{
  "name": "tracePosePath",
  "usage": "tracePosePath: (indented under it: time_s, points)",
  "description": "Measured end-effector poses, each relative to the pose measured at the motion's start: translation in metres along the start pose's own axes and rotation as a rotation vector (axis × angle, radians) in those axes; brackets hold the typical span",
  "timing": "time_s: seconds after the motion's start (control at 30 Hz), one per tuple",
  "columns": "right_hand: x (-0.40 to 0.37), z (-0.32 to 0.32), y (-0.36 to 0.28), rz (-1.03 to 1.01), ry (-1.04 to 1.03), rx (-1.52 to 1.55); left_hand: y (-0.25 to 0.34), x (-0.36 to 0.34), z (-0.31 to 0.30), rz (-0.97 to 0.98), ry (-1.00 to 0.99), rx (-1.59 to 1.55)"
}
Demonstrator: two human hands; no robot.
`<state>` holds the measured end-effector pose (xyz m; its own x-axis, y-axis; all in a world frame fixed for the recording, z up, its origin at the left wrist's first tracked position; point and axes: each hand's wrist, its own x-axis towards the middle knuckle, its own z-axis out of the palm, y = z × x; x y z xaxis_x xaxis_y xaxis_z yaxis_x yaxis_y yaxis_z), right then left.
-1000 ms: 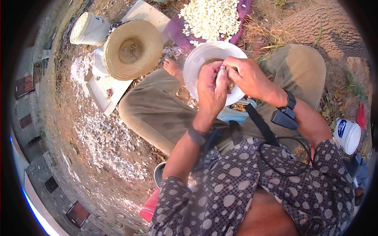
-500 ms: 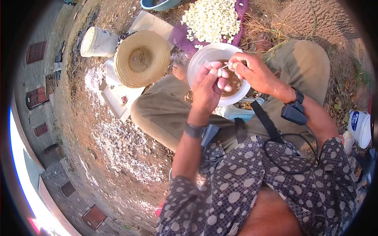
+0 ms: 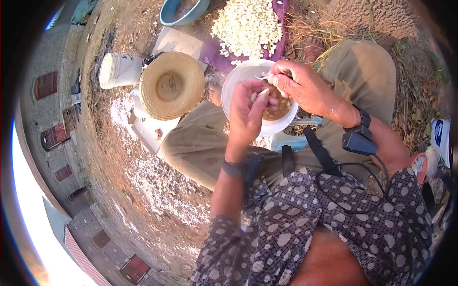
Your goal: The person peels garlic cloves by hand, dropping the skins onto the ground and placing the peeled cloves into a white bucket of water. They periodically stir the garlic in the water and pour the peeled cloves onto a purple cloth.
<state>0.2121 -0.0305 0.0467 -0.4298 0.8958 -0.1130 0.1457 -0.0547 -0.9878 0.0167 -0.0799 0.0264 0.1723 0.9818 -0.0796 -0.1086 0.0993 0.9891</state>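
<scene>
Over a white tub (image 3: 231, 86) of brownish water with garlic cloves in it, my two hands are close together. My left hand (image 3: 247, 112) is closed around pale garlic cloves, one of them (image 3: 263, 93) showing at the thumb tip. The fingers of my right hand (image 3: 305, 88) pinch a thin whitish strip of skin (image 3: 262, 76), just above the left fingers. Something small and dark shows by the right fingers, too small to name. Beyond the tub, a heap of peeled garlic cloves (image 3: 245, 26) lies on a purple cloth (image 3: 216, 53).
A straw hat (image 3: 171, 86) lies left of the tub, next to a white bucket (image 3: 121, 70). A blue basin (image 3: 183, 18) stands farther back. Pale peelings (image 3: 160, 190) cover the ground at left. A tree trunk (image 3: 372, 16) rises at upper right; another white bucket (image 3: 441, 138) is at far right.
My right hand has drawn slightly up and left, pulling the strip away from the left fingers. My left hand has curled in more. The whole view has shifted a little.
</scene>
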Motion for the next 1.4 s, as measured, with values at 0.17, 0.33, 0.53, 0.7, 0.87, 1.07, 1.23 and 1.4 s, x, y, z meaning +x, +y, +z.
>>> tracePosePath:
  time_s: [0.17,0.33,0.53,0.7,0.87,1.07,1.23,1.4]
  points:
    - [-0.001,0.008,0.01,-0.017,-0.037,-0.06,0.0,-0.004,0.005,0.083,0.058,0.15]
    - [-0.004,0.012,0.011,-0.035,-0.076,-0.152,0.002,-0.009,0.006,0.113,0.098,0.262]
    - [-0.009,0.011,0.01,-0.063,-0.144,-0.21,-0.002,-0.014,0.002,0.213,0.077,0.395]
    - [-0.011,0.013,0.008,-0.069,-0.127,-0.222,-0.003,-0.013,0.006,0.342,0.103,0.494]
    - [-0.011,0.018,0.008,-0.195,-0.028,-0.298,-0.001,-0.011,0.006,0.542,0.093,0.717]
    - [-0.006,0.017,0.0,-0.205,0.008,-0.225,-0.008,-0.012,0.013,0.161,0.13,-0.075]
    - [-0.006,0.017,0.001,0.071,-0.137,0.271,-0.02,-0.008,0.016,-0.075,0.074,-0.707]
    - [-0.012,0.009,0.0,0.047,-0.149,0.257,-0.011,0.004,0.023,-0.21,0.196,-0.837]
